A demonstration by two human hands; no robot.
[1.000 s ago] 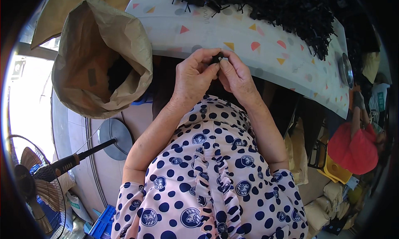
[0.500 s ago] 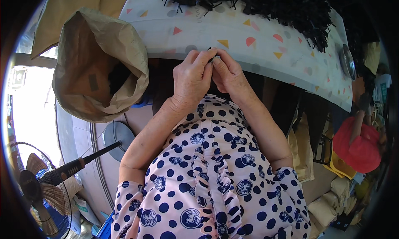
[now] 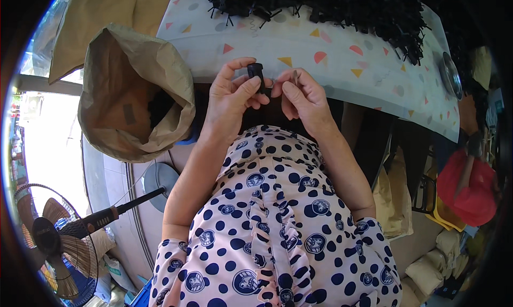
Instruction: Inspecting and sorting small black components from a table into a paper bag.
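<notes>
Near the table's front edge, my left hand (image 3: 228,101) grips a small black plastic part (image 3: 256,72) between thumb and fingers. The part is short and tube-like, with a wider top end, and stands upright in the grip. Just to its right is my right hand (image 3: 304,100), thumb and fingers pinched together. A thin sliver shows at its fingertips, too small to name. Beyond both hands, a heap of black plastic parts with thin stems (image 3: 320,10) lies on the patterned tablecloth (image 3: 240,61).
At the left stands an open brown paper sack (image 3: 176,83) with something black inside. A fan (image 3: 48,235) is at the lower left. A metal bowl (image 3: 450,76) sits at the table's right edge. A person in a red top (image 3: 467,187) is at the far right.
My hands were together at the fingertips with the part mostly hidden. Now they are slightly apart, and the black part shows upright in my left hand.
</notes>
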